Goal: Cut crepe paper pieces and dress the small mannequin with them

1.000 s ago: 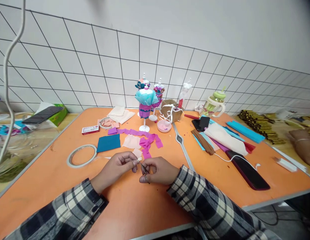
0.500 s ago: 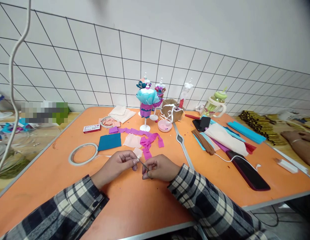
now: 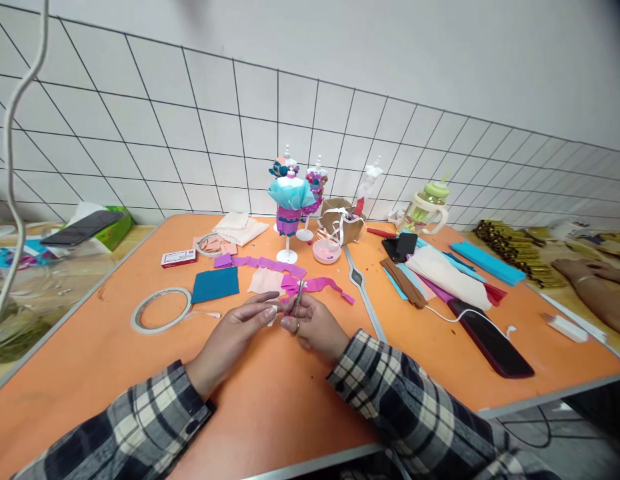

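The left hand pinches one small white scrap between thumb and fingers, while the right hand, close beside it, clasps one slim metal tool, its tip pointing up. Just beyond lie one magenta strip and one pale pink piece, with one teal square and one tape roll leftward. Farther back are four mannequins and one pink bowl.

We see an orange desk. Our sleeves are checked in black and cream, the scissors are silvery, the small scrap is whitish, the square sheet is dark blue.
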Demonstrator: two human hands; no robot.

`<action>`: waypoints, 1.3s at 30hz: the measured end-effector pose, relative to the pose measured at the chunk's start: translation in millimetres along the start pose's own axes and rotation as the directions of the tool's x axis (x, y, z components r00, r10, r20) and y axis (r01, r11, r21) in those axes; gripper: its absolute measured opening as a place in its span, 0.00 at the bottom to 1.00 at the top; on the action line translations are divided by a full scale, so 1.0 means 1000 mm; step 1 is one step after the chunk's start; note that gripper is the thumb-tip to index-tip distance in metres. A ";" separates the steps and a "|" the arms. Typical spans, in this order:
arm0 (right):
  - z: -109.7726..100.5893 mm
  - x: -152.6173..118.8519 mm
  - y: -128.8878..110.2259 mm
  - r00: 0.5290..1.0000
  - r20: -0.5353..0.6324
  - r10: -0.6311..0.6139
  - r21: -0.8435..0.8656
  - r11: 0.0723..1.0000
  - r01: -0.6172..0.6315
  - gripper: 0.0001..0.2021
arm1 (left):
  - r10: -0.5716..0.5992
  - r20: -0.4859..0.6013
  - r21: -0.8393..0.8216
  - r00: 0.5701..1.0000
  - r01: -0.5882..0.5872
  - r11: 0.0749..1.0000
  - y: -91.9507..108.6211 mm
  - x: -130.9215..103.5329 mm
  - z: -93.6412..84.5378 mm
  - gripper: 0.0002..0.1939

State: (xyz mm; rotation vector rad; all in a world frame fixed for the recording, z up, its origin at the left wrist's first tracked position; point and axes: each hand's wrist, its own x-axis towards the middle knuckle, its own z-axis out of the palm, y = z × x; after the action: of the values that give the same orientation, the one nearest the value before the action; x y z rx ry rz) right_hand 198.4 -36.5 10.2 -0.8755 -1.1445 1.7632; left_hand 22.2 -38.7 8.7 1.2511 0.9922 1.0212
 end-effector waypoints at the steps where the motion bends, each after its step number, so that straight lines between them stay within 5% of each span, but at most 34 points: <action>1: 0.003 0.001 0.003 1.000 -0.014 0.006 0.027 1.000 -0.005 0.18 | -0.003 -0.017 -0.008 1.000 0.003 1.000 -0.002 -0.001 0.003 0.12; 11: 0.011 0.003 0.009 0.988 -0.147 0.056 0.060 0.997 -0.048 0.24 | 0.010 -0.145 -0.017 0.989 -0.012 1.000 -0.013 -0.002 0.011 0.14; 16: -0.001 0.004 0.007 0.986 -0.156 -0.060 -0.237 0.971 0.021 0.17 | 0.055 -0.108 0.073 0.993 -0.047 0.996 -0.006 -0.004 0.003 0.19; 18: -0.007 0.002 0.005 0.961 -0.131 -0.242 -0.537 0.832 0.136 0.11 | 0.085 -0.061 0.201 0.995 -0.071 0.977 0.001 -0.003 -0.002 0.19; 20: -0.012 -0.002 0.003 0.924 -0.008 -0.383 -0.811 0.542 0.218 0.04 | 0.096 -0.014 0.361 0.995 -0.084 0.929 0.007 -0.003 -0.004 0.22; 23: -0.013 -0.008 0.001 0.892 0.207 -0.402 -0.947 0.148 0.286 0.04 | 0.066 0.053 0.470 0.996 -0.083 0.879 0.010 -0.001 -0.003 0.23; 25: -0.013 -0.010 0.002 0.876 0.292 -0.385 -0.947 0.012 0.320 0.06 | 0.030 0.088 0.463 0.996 -0.067 0.884 0.010 -0.001 0.000 0.22; 28: -0.012 -0.012 0.004 0.861 0.346 -0.374 -0.936 -0.076 0.343 0.07 | -0.040 0.129 0.410 0.991 -0.016 0.912 0.009 0.000 0.004 0.20; 31: -0.013 -0.012 0.001 0.845 0.327 -0.423 -0.925 0.040 0.378 0.06 | -0.049 0.114 0.360 0.992 0.005 0.933 0.012 0.000 0.005 0.18; 34: -0.014 -0.009 -0.003 0.892 0.130 -0.432 -0.829 0.447 0.338 0.06 | -0.006 0.073 0.374 0.997 -0.022 0.927 0.016 -0.001 0.004 0.16; 37: -0.015 -0.004 -0.003 0.987 0.033 -0.158 -0.456 0.876 0.156 0.15 | 0.036 0.104 0.412 0.994 -0.076 0.908 0.019 -0.002 0.004 0.16; 39: -0.015 -0.002 -0.001 0.997 0.071 -0.018 -0.243 0.969 0.035 0.19 | 0.052 0.134 0.430 0.990 -0.105 0.897 0.020 -0.003 0.005 0.16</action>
State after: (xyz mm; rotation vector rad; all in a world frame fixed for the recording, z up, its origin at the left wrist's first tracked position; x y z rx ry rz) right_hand 212.3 -32.7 6.7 -0.9446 -1.4344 1.6640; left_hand 24.6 -42.1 28.9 1.7139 1.1214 0.7937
